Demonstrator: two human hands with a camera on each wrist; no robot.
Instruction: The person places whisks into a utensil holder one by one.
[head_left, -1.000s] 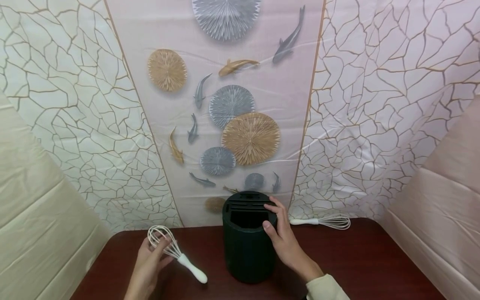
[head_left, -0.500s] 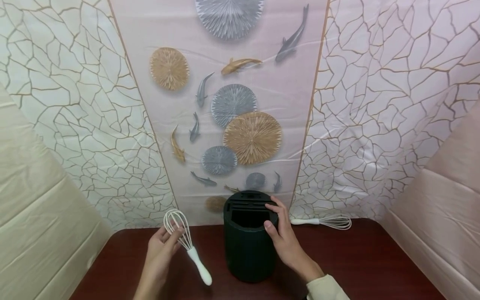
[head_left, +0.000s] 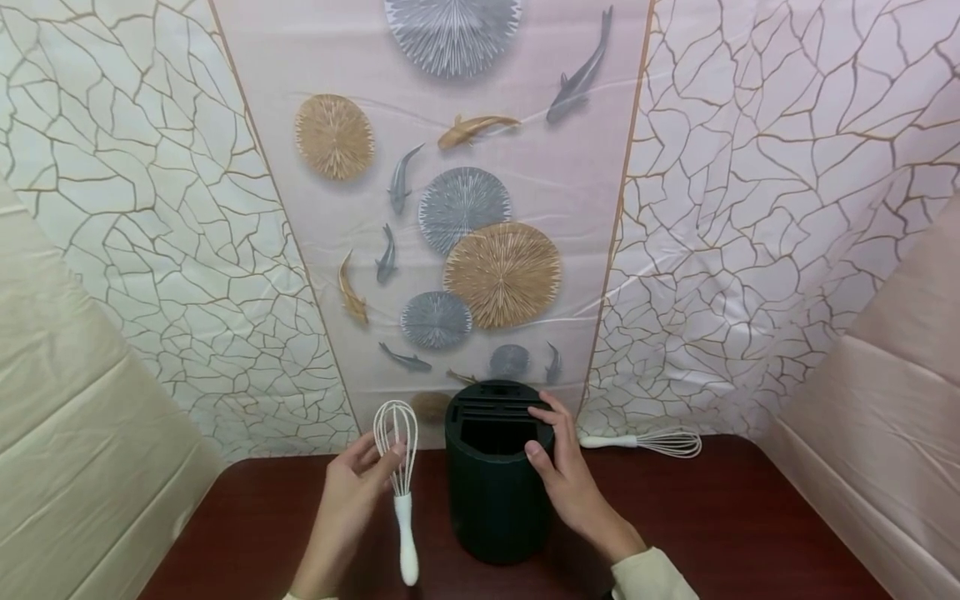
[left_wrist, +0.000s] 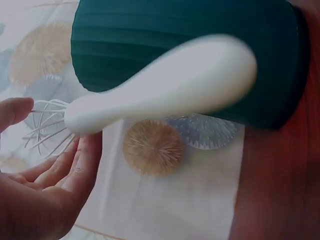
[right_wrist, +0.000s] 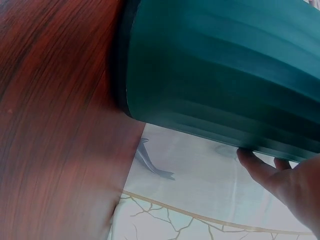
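A white whisk (head_left: 406, 533) hangs upright in my left hand (head_left: 360, 483), handle down and wire loops up. Thumb and fingers pinch the wires, and the white handle looms close in the left wrist view. Just right of it stands a dark green, round utensil holder (head_left: 498, 508), with a large opening and several narrow slots on top. My right hand (head_left: 577, 483) holds the holder's right side at the rim, its thumb and a finger reaching over the top edge. In the right wrist view, fingertips touch the ribbed green wall (right_wrist: 225, 75).
A second white whisk (head_left: 645, 442) lies behind the right hand near the table's back edge. The dark red wooden table (head_left: 720, 533) ends at a patterned cloth backdrop (head_left: 675, 275). Beige padded panels (head_left: 67, 433) slope up on both sides.
My left hand has moved right and slightly up, towards the holder. The whisk has turned from slanting to nearly upright. My right hand and the holder have stayed put.
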